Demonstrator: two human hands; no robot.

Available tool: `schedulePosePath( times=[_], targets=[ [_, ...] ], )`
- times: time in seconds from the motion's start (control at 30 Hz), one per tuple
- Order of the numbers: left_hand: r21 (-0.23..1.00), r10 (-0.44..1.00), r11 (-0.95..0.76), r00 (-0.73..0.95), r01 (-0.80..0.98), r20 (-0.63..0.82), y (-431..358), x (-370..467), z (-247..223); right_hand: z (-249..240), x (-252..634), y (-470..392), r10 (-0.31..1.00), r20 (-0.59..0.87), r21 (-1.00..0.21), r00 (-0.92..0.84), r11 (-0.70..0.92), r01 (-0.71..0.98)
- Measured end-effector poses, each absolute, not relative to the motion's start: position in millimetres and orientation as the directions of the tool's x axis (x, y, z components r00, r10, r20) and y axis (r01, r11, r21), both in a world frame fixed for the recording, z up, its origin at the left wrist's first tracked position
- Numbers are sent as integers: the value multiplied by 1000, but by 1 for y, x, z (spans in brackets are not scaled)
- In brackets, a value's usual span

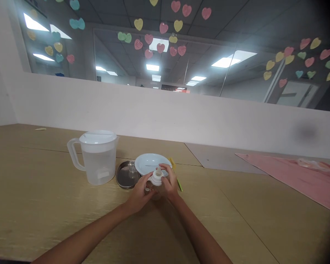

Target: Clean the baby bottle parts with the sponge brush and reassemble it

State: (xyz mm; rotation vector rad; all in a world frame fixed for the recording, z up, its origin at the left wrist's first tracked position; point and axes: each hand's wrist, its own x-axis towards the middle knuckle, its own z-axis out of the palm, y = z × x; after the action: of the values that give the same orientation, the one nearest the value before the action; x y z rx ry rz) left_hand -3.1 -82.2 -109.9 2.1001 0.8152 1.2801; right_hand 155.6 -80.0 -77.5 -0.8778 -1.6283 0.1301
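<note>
A baby bottle [157, 178] with a white collar and a clear teat stands upright between my hands, just in front of a white plate. My left hand [139, 192] grips its left side, thumb low and fingers near the collar. My right hand [170, 183] closes round the right side, with fingers curled at the collar and close to the teat. Much of the bottle's body is hidden behind my fingers. Behind it, the white plate [145, 160] has a thin stick-like item lying across it.
A lidded clear plastic pitcher [99, 161] stands at the left. Beside it is a round metal tray [123, 183] with a small clear cup [132, 167]. A yellow-green strip [179, 185] lies right of the plate. Pink cloth [299, 176] covers the right side, near the white wall [154, 117].
</note>
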Motion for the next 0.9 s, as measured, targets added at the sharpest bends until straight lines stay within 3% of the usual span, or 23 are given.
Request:
schedulePosePath(
  times=[0.47,0.9],
  targets=[
    [753,759,-633,335,181,558,-80,-2,-113,-71,153,-84,553,823,-371,-128,695,616],
    [739,740,-655,329,156,586,-82,-2,-111,-64,157,-86,612,755,-420,-236,728,542]
  ],
)
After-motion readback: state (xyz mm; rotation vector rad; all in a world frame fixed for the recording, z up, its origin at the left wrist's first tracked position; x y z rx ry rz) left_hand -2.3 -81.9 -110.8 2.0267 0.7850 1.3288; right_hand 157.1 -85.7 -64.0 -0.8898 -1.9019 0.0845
